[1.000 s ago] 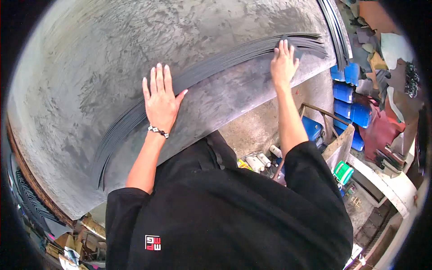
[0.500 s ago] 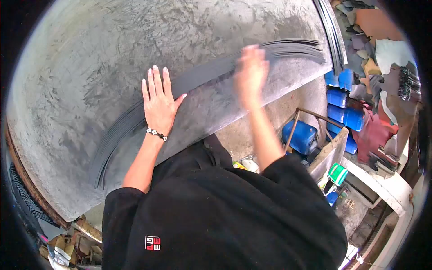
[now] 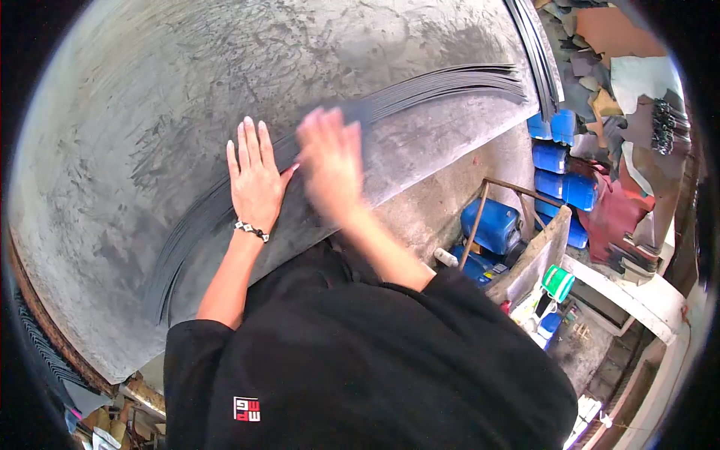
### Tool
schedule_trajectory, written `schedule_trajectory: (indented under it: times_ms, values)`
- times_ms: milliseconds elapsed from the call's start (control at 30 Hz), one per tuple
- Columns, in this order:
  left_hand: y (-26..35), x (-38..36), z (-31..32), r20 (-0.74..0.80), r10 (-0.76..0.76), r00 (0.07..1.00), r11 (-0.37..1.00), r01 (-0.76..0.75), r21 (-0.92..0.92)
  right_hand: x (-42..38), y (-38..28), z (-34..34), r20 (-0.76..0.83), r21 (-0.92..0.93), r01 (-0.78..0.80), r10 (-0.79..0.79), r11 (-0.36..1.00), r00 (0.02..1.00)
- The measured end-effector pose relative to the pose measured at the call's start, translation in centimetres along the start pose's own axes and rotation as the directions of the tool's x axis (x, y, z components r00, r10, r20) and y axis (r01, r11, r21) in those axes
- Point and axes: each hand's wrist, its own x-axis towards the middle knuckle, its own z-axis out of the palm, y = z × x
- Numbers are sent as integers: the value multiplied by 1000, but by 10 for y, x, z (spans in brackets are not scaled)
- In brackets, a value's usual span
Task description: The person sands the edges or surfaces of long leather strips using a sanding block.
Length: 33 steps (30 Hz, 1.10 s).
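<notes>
A fanned stack of long dark grey strips (image 3: 442, 84), leather-like in look, curves across a worn grey tabletop (image 3: 315, 52). My left hand (image 3: 255, 184), with a beaded bracelet at the wrist, lies flat on the strips left of their middle, fingers stretched out and thumb spread to the right. Just right of it, my right hand (image 3: 330, 161) is over the middle of the strips. It is blurred by motion, but its fingers show as stretched out, palm down. The strips beneath both hands are partly hidden.
More dark strips (image 3: 536, 60) hang over the table's right edge. Blue jerrycans (image 3: 491, 225) stand on the floor to the right, beside a green container (image 3: 557, 283). Leather scraps (image 3: 611, 34) lie at upper right. Another row of dark strips (image 3: 45, 337) is at lower left.
My right hand has swept left along the strips, from near their right end to beside my left hand. My left hand stays flat on them. The view has shifted slightly.
</notes>
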Motion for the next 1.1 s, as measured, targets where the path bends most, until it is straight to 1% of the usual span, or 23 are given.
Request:
schedule_trajectory:
  times_ms: [67, 100, 133, 167, 233, 267, 300, 333, 367, 433, 467, 533, 633, 667, 733, 767, 800, 833, 867, 967, 1000, 1033, 1100]
  values:
    - [-2, -1, 2, 59, 37, 998, 968, -50, 246, -25, -12, 0, 44, 261, 180, -198, 949, 979]
    - [-2, -1, 0, -40, 10, 999, 994, -14, -108, -16, 25, -11, 46, 147, 184, -193, 972, 980]
    - [-3, 2, 0, -49, 10, 999, 995, -15, -96, 1, 73, -19, 11, 37, 82, -82, 996, 997]
    - [-3, 1, 0, -51, 9, 999, 996, -13, -88, 15, 137, -12, -130, -63, 6, -15, 998, 991]
    - [-1, 0, 1, -61, 5, 998, 998, -9, -62, 54, 256, -7, -218, -69, -276, 255, 959, 942]
    - [-1, -2, 2, -60, 2, 998, 997, -6, -75, 64, 285, -2, -242, -56, -407, 383, 912, 892]
    - [0, -3, 1, -62, -2, 998, 996, -3, -88, 51, 281, 32, -261, 426, -300, 433, 854, 863]
    - [1, -1, 0, -68, -7, 998, 995, 0, -101, 51, 209, 19, -274, 9, -313, 303, 950, 913]
    - [0, 6, 0, -83, -2, 997, 994, -8, -112, 41, 119, 9, -228, -103, -203, 176, 974, 958]
    - [0, 1, 0, -81, 2, 997, 990, -13, -142, 4, 12, 6, -35, 155, 29, -24, 988, 999]
    - [0, 1, -8, -14, 10, 1000, 993, -12, -117, -16, -4, 5, -3, 297, 121, -126, 947, 992]
    - [3, 2, -4, -50, 2, 999, 993, -8, -120, -5, 66, -15, 57, 246, 137, -155, 960, 986]
    - [3, 3, -4, -60, 18, 998, 996, -23, -83, 33, 258, -14, -241, -165, -173, 130, 971, 962]
    - [3, 2, -4, -57, 24, 998, 997, -28, -75, 44, 314, -13, -281, -110, -342, 301, 933, 911]
    - [4, 3, -3, -60, 32, 998, 998, -35, -57, 52, 311, 0, -336, -144, -405, 341, 903, 878]
    - [3, 3, -3, -53, 34, 998, 997, -38, -60, 47, 255, -7, -331, -140, -283, 225, 949, 916]
    - [3, 7, -3, -46, 32, 998, 998, -35, -54, 34, 189, -8, -267, -34, -152, 138, 988, 954]
    - [3, 6, -4, -25, 32, 999, 998, -33, -49, 16, 120, -21, -110, 140, -17, 33, 990, 993]
    - [3, 4, -6, -4, 35, 999, 998, -36, -45, -12, 81, -9, 79, 296, 139, -170, 945, 982]
    - [6, 6, -5, 11, 51, 999, 998, -51, -42, 3, 140, -25, 9, 337, 206, -222, 919, 975]
    - [2, 6, -7, 22, 50, 999, 998, -49, -32, 19, 184, -41, 37, 196, 91, -100, 977, 994]
    - [0, 6, -5, 33, 55, 998, 998, -54, -28, 34, 234, -50, -175, 71, 27, -15, 997, 984]
    - [6, 9, -12, 58, 51, 997, 998, -50, -30, 50, 342, -54, -318, -174, -204, 141, 963, 938]
